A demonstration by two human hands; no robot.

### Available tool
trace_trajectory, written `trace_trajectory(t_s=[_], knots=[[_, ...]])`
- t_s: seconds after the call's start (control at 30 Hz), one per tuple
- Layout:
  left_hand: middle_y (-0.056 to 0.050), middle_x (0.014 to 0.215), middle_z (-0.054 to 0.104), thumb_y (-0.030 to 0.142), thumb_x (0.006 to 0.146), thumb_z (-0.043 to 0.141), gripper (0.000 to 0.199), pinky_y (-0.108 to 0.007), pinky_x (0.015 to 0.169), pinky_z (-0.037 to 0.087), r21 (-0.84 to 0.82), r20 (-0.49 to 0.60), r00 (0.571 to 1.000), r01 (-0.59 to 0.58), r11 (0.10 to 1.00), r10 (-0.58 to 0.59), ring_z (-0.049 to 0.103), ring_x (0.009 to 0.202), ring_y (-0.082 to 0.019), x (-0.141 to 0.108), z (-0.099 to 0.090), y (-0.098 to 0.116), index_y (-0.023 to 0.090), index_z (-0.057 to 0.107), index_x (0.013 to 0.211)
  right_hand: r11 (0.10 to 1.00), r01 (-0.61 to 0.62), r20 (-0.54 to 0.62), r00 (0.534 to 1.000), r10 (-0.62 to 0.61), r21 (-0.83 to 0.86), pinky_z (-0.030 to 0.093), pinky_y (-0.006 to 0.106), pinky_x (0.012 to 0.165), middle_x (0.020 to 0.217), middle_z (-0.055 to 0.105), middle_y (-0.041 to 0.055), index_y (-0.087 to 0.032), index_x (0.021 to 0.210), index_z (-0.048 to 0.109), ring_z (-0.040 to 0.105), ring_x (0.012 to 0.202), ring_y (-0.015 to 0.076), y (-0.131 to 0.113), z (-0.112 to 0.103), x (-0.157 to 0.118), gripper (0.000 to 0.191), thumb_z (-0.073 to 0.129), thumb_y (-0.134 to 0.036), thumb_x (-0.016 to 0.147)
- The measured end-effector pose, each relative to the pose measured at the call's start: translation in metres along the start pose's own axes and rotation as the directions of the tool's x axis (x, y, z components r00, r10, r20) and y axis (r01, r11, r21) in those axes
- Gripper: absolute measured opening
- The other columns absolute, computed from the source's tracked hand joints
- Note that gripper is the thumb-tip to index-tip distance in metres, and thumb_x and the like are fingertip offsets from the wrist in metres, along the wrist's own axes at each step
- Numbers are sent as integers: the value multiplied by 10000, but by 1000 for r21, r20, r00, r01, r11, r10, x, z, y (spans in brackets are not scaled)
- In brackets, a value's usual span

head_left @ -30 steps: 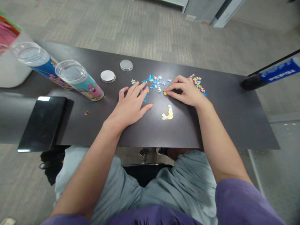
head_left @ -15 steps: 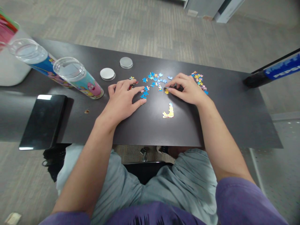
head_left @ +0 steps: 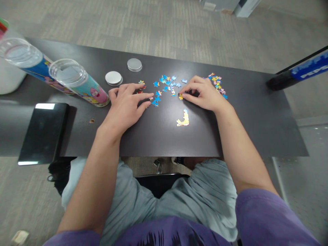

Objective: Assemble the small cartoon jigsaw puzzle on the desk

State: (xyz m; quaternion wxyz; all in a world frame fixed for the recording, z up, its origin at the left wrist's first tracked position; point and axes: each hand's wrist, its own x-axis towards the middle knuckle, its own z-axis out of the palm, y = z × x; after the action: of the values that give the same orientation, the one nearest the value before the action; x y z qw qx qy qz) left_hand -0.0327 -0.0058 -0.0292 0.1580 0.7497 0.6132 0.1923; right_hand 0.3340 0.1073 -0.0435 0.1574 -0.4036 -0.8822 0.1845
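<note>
On the dark table, my left hand (head_left: 126,104) rests with fingers spread over the left edge of the loose puzzle pieces, partly covering red ones. Blue pieces (head_left: 155,101) lie by its index finger and thumb. My right hand (head_left: 201,94) has its thumb and index finger closed on a small yellow puzzle piece (head_left: 180,97) at the table surface. Between the hands is a group of blue pieces (head_left: 167,80). A joined yellow section (head_left: 183,119), shaped like an L, lies nearer to me. Multicoloured pieces (head_left: 217,84) sit beyond my right hand, partly hidden by it.
Two clear-topped printed tubes (head_left: 84,85) stand at the left, near two stacks of round discs (head_left: 113,78). A black tablet-like object (head_left: 43,133) lies at the left front edge. A Pepsi bottle (head_left: 302,75) is at the far right.
The view has shifted slightly. My left hand has moved a little left, uncovering more of the blue pieces beside it. My right hand stays at the yellow piece.
</note>
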Motion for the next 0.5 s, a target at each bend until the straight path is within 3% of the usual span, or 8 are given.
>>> trace_trajectory(t_s=[0.27,0.4,0.5], knots=[[-31,1778,813,431,1250,606,427,-829,1461,419,-7,-19,999,27,1000,-27,631,1739,-448,0,-6,7,438,1007,1399,999,-29,-10,1000,29,46,536,721,1235,1246,800,132,-391,1254,1003,721,1194,428,-4,1,-1,450,761,-767,1210],[14,1713,847,366,1247,561,455,-818,1451,437,-31,-39,999,19,999,-20,666,1717,-413,0,-10,10,458,1007,1259,997,11,-25,1000,-9,82,566,693,1191,1213,815,116,-370,1280,992,745,1064,377,-3,-2,-1,425,777,-726,1194],[-32,1665,862,367,1254,558,426,-796,1417,484,-55,-60,997,46,997,-49,711,1662,-404,-1,-13,10,411,974,1334,995,19,-8,1000,-19,95,600,643,1105,1219,826,117,-349,1290,978,745,1006,345,-1,-5,0,433,798,-724,1170]])
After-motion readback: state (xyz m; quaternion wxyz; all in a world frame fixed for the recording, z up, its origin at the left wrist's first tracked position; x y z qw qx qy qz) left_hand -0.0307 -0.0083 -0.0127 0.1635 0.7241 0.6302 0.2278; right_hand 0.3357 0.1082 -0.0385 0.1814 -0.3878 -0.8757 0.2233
